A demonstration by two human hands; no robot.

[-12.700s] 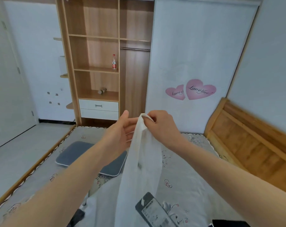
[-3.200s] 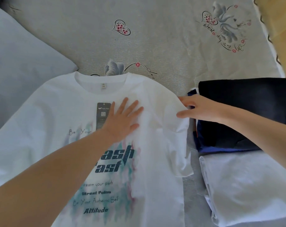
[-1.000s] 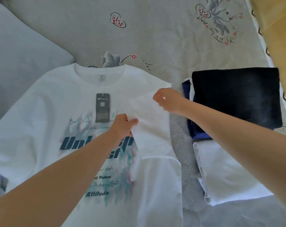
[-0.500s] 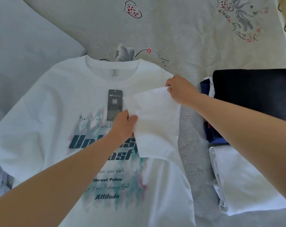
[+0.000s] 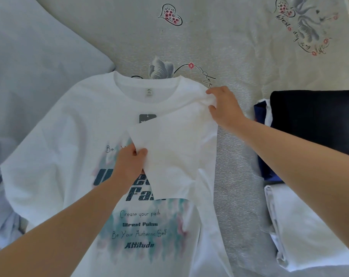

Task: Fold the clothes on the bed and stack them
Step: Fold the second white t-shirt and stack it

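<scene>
white t-shirt (image 5: pixel 69 148) half-started: left hand (image 5: pixel 129 162) and right hand (image 5: pixel 223 106) pinch its sleeve inward; two folded piles (image 5: pixel 313 124) wait beside.

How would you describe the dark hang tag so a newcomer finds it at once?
Start at the white T-shirt spread face up on the bed. Just below its neckline sits the dark hang tag, half covered by the folded-in sleeve. It is the only solid dark rectangle above the printed lettering.
</scene>
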